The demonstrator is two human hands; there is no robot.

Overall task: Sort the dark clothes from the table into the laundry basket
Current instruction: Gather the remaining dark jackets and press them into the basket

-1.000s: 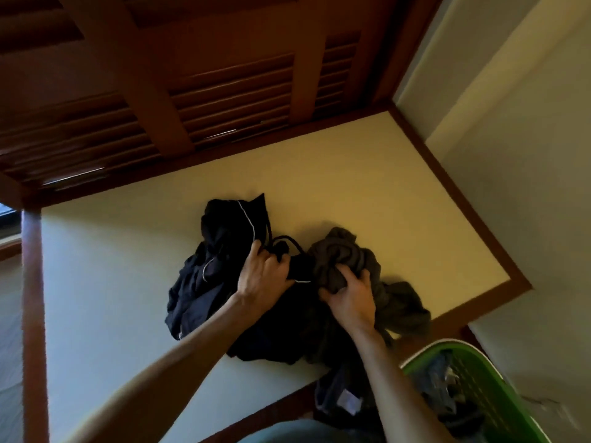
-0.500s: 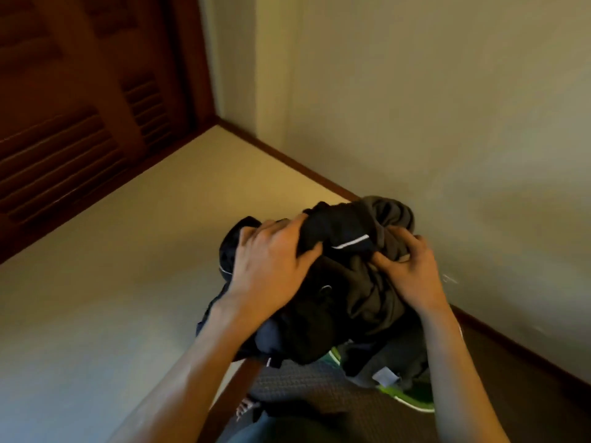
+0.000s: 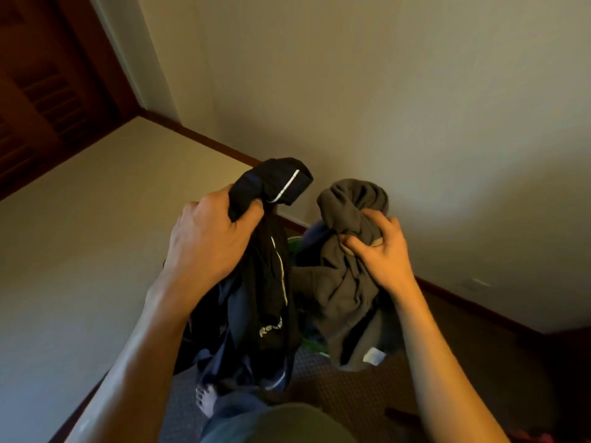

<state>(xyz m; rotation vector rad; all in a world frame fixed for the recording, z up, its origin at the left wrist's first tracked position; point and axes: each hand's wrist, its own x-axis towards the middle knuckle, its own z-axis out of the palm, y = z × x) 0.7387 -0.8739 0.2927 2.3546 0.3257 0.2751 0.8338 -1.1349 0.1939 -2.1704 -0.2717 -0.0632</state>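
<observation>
Both bundles had left the worktop (image 3: 80,251): left hand (image 3: 208,238) clenched black clothes (image 3: 271,282), right hand (image 3: 380,251) grey clothes (image 3: 345,282), above the basket (image 3: 294,243), not yet dropped.

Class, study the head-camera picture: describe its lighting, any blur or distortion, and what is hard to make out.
Head view: dim, warm yellowish light; wide-angle bending curves the table edge and wall trim; slight softness on the left hand and right hand; the black garment loses fold detail in shadow; the laundry basket is only a green sliver.

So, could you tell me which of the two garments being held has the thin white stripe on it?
The black garment in the left hand; it also carries white lettering. The grey garment in the right hand is plain.
</observation>
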